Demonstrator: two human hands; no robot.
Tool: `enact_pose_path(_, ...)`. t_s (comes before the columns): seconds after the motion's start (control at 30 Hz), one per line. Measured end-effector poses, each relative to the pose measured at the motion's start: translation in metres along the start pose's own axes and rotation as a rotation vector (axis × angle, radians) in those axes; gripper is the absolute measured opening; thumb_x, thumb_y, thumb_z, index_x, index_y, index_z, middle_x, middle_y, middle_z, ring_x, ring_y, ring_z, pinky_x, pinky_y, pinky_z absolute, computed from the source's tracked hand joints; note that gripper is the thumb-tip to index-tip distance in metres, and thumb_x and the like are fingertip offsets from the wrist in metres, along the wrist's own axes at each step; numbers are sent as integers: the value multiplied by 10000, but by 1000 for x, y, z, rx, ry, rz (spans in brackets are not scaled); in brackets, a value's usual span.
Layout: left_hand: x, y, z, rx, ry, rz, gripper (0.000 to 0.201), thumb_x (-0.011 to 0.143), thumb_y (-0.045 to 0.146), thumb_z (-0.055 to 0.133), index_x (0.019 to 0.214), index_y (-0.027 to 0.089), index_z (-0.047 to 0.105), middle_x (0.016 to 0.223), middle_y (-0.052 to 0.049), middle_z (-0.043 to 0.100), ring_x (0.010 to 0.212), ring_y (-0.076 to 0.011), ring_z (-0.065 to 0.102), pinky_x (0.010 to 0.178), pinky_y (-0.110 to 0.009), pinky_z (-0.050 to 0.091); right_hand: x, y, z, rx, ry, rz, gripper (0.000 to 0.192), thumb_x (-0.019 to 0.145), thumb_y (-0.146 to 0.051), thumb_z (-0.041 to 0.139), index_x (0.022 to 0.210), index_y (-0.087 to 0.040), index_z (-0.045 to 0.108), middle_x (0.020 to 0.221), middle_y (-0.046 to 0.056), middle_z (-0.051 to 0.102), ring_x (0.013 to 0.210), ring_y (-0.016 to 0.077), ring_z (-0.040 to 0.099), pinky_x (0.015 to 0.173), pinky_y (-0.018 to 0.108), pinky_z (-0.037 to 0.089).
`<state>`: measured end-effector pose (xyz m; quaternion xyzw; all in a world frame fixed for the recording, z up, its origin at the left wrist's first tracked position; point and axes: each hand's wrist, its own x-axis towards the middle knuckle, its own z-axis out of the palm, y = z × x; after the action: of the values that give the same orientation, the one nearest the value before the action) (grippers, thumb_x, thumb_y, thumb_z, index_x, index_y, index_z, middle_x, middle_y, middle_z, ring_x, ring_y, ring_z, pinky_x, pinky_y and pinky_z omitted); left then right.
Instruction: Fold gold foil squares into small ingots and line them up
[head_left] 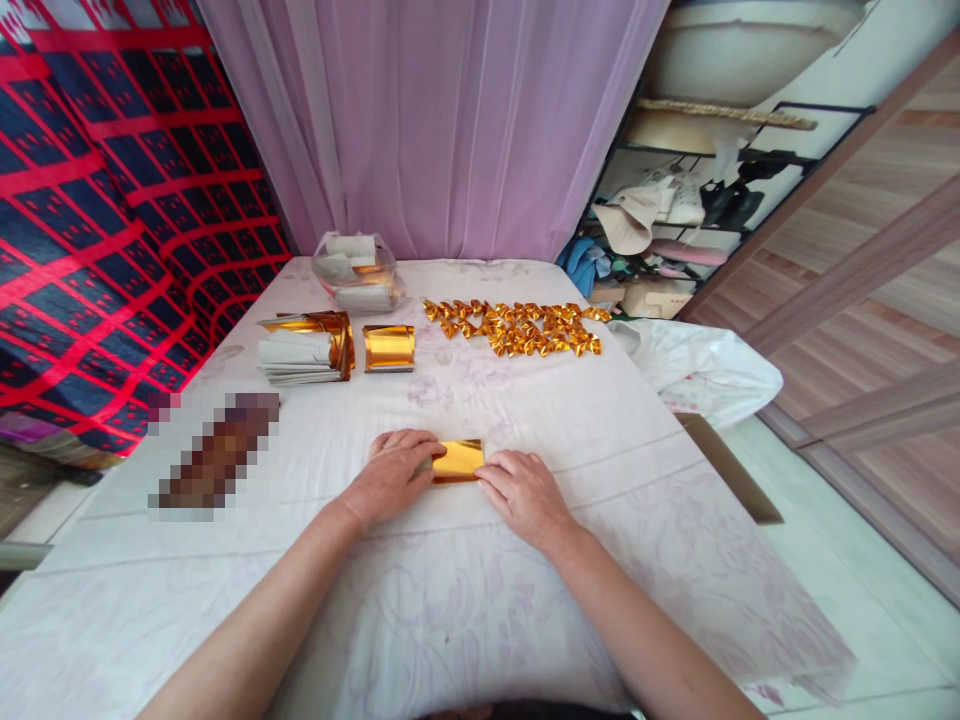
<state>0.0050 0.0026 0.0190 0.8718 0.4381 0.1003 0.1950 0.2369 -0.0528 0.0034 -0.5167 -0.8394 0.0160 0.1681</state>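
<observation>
Head view: your left hand (396,472) and right hand (525,492) lay flat, fingers pressed on either end of a gold foil sheet (458,460) on the white tablecloth (525,400). Beyond: folded gold pieces (517,328), a foil stack (309,347), a plastic bag (356,272).

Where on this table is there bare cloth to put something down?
Bare cloth lies between the gold sheet under both hands and the folded gold pieces farther back. More lies right of the right hand, toward the table's edge, and in front of the forearms. The far left is crowded: paper stacks, gold roll, plastic bag.
</observation>
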Motion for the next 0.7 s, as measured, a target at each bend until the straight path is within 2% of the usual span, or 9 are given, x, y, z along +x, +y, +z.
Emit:
enact_pose_path(0.17,-2,-2,-2,-12,4,34,345,961,354,379,1200,296,621,1275,-32,593,1199,-229,488,1038,-431,295,3,2,4,67,13,36,161,938,-240,536,881,-227,687,890,14,657,853,154,588,744,296,370)
enact_pose_path(0.27,-3,-3,-3,-21,5,61,422,929,527,439,1225,278,609,1282,-57,585,1193,-250,488,1032,-434,302,7,3,5,93,9,75,185,940,-229,517,846,-223,677,877,7,665,829,143,597,735,282,379)
enact_pose_path(0.33,-3,-2,-2,-12,11,61,466,892,568,496,1226,262,601,1284,-67,584,1190,-260,490,1026,-441,304,9,3,5,91,-1,99,188,938,-227,514,838,-218,672,872,7,669,817,141,603,729,277,385)
enact_pose_path(0.53,-1,4,7,1,111,-10,269,934,396,485,1127,275,627,1211,-34,627,1132,-224,527,979,-422,330,16,-1,4,57,-26,151,188,934,-244,515,822,-215,662,829,13,657,766,143,607,690,268,398)
enact_pose_path(0.7,0,6,10,-9,133,-26,230,910,313,510,1101,267,630,1185,-31,633,1114,-224,529,968,-422,332,19,-2,6,50,-16,173,190,931,-252,516,802,-216,650,829,17,655,759,145,609,680,268,403)
